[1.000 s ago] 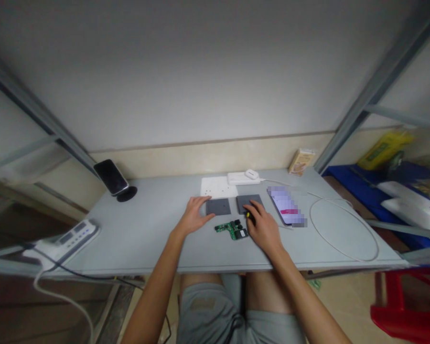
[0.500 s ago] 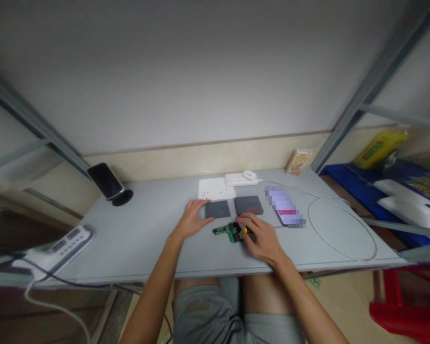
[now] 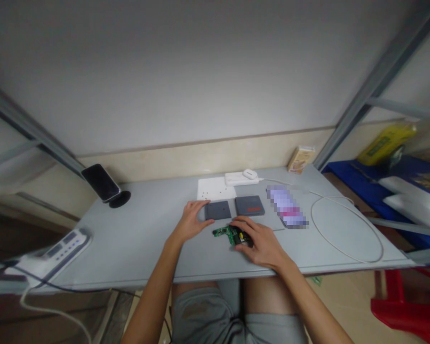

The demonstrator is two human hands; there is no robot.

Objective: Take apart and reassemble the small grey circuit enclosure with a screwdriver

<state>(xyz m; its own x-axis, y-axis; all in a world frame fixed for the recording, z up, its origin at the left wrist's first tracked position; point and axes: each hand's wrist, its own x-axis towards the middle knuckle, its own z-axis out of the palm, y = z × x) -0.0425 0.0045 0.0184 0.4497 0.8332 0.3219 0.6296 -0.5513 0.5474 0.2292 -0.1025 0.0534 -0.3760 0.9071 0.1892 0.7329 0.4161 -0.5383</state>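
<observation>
1. Left hand [image 3: 190, 222] flat on the grey bench [image 3: 143, 234], palm down, fingers spread; fingertips at the near-left edge of the left dark grey square plate [image 3: 218, 209]. Nothing gripped.
2. Right hand [image 3: 260, 241] curled over the right end of the green circuit board [image 3: 226, 232], fingers bent around a small black-and-yellow item [image 3: 242, 237] at the board's end. Closed loosely on that item; kind of item not resolvable.
3. Circuit board lying on the bench near the front edge, between the two hands, just in front of the two grey plates.
4. Second dark grey square plate [image 3: 250, 205], with a red mark on it, just right of the first; not touched by either hand.
5. White sheet [image 3: 216, 188] behind the left plate, small dots on it.
6. White power bank [image 3: 241, 178] at the back of the bench, white cable [image 3: 347, 229] running from it into a wide loop on the right side.
7. Blurred phone [image 3: 286, 212] lying right of the plates, inside reach of the right hand, apart from it.
8. Dark phone on a round black stand [image 3: 103, 184] at back left, tilted.
9. White power strip [image 3: 48, 251] at the left front corner, cord hanging off.
10. Small tan carton [image 3: 301, 158] at back right, by the metal frame post.
</observation>
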